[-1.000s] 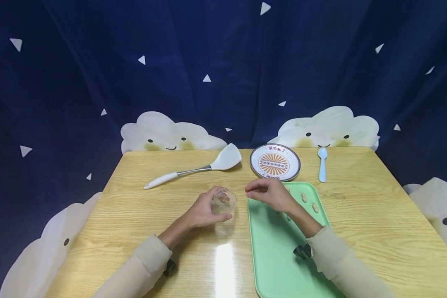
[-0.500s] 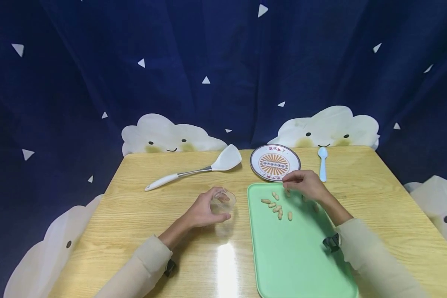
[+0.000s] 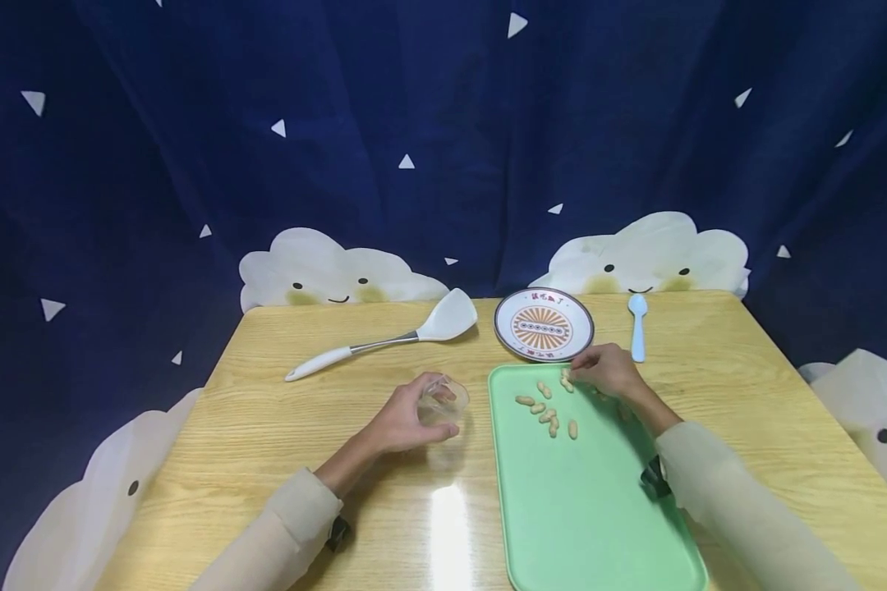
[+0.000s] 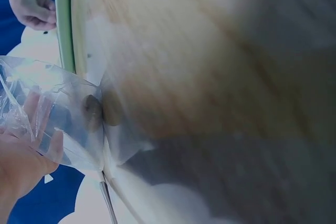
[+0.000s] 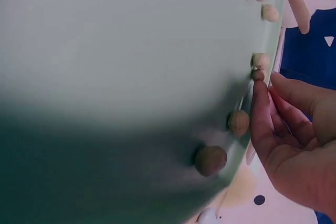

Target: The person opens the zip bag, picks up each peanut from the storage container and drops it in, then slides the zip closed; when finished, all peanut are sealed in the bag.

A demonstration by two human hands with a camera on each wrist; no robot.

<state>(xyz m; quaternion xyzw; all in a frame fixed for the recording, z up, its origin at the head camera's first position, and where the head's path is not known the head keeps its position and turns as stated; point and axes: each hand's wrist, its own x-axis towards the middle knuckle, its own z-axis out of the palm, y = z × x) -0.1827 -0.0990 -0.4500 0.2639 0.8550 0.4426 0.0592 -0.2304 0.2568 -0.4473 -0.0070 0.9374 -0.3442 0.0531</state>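
In the head view, my left hand (image 3: pixel 408 417) grips a clear cup (image 3: pixel 443 400) from its left side, above the table left of the tray. A peanut (image 4: pixel 92 113) shows through the cup's clear wall in the left wrist view. My right hand (image 3: pixel 610 374) is low over the back end of the green tray (image 3: pixel 599 509), its fingertips right at a peanut (image 3: pixel 566 381). Whether they pinch it I cannot tell. Several other peanuts (image 3: pixel 547 416) lie in a loose cluster to the left, and more (image 5: pixel 211 160) lie near the hand, partly hidden by it in the head view.
Behind the tray stands a white patterned plate (image 3: pixel 544 325). A light blue spoon (image 3: pixel 638 328) lies to its right. To the left of the plate is a white spatula (image 3: pixel 384 338) with a metal neck. A dark blue curtain (image 3: pixel 443 139) hangs behind the table (image 3: pixel 325 460).
My right hand has moved from beside the cup, right and slightly back, to the peanuts at the tray's far end. The left hand and cup stay in place.
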